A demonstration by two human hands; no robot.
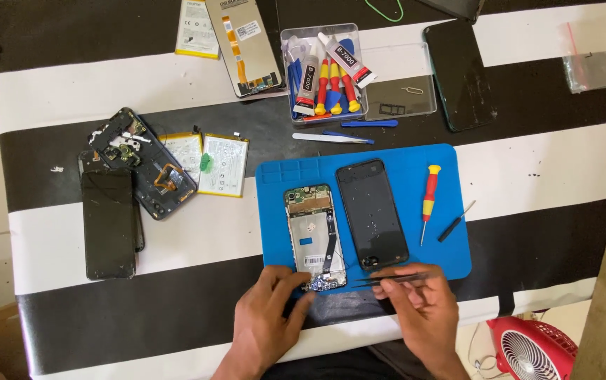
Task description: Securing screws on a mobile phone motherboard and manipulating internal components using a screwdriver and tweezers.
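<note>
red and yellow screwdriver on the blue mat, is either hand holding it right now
No, the red and yellow screwdriver lies alone on the blue mat, while the right hand holds tweezers.

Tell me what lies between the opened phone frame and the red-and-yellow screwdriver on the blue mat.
Head view: a black phone back cover lies flat between them.

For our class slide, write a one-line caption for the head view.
Left hand steadies an opened phone frame on a blue mat while right hand holds tweezers.
</note>
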